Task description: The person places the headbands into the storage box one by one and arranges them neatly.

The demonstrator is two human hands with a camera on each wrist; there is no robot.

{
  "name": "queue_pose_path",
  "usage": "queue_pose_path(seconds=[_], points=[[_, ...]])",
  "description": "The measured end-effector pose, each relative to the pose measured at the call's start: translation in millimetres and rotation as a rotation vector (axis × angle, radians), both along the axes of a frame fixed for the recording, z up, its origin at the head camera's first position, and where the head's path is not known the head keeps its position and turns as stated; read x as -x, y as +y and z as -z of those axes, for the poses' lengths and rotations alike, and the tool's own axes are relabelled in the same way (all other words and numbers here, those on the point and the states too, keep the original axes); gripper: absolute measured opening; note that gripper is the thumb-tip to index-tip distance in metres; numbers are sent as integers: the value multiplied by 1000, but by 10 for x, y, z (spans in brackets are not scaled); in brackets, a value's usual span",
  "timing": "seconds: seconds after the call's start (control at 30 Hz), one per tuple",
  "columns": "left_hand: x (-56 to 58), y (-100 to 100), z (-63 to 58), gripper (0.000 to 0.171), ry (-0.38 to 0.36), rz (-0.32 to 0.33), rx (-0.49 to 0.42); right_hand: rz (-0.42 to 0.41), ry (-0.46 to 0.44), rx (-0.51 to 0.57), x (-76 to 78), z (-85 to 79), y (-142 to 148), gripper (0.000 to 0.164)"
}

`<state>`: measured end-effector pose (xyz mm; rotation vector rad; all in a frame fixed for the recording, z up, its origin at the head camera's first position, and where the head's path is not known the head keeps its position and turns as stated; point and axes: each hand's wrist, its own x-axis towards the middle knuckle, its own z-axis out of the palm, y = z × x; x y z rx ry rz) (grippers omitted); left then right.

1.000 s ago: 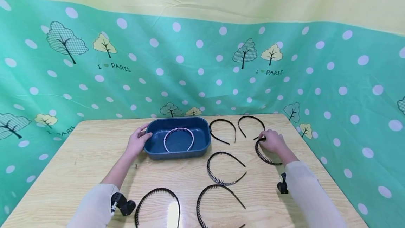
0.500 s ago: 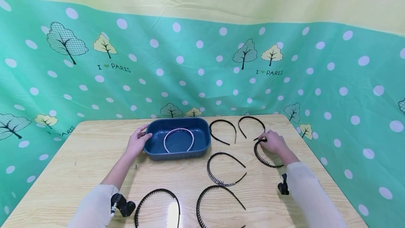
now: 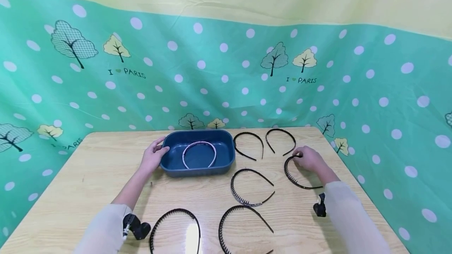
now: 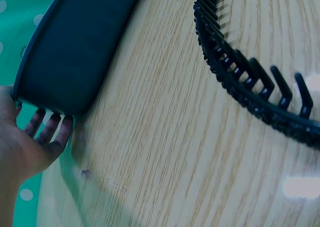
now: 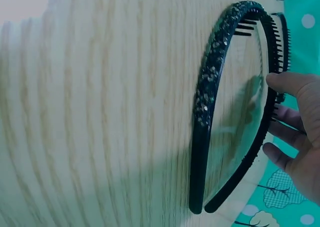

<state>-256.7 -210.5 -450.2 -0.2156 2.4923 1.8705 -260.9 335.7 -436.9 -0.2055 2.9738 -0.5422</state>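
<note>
My left hand (image 3: 152, 156) grips the left end of a dark blue plastic basin (image 3: 197, 172), thumb at the rim and fingers against the outer wall. Inside the basin lies a pale headband (image 3: 214, 156) with dark teeth. On the right, my right hand (image 3: 308, 159) pinches a black toothed headband (image 3: 290, 178) by one arm. In the right wrist view the thumb presses that headband (image 5: 206, 97), which has glittering stones along its band, and its two free ends point away from the hand.
Two black headbands, a nearer one (image 3: 248, 133) and a farther one (image 3: 280, 130), lie right of the basin. A stone-trimmed headband (image 3: 234, 189) lies mid-table. Two more, left (image 3: 176, 210) and right (image 3: 221, 228), lie at the front. A patterned green curtain (image 3: 226, 89) hangs behind the wooden table (image 3: 106, 156).
My right hand has shifted slightly right, and the headband it pinches has turned, so its lower end now shows farther right. The left hand and basin have stayed in place.
</note>
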Motion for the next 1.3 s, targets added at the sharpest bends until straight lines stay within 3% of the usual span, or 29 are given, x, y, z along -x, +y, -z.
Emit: queue_pose_path(seconds=[0.17, 0.63, 0.93, 1.3], points=[[-20, 7, -14, 55, 32, -7, 8, -8, 16, 33, -32, -46, 17, 21], [8, 4, -8, 55, -13, -9, -12, 23, 66, 132, -22, -197, 18, 22], [-32, 2, -19, 56, 45, 6, -4, 29, 63, 156, -33, -292, 69, 27], [9, 7, -12, 55, -5, -4, -15, 43, 79, 180, -62, -352, 97, 28]])
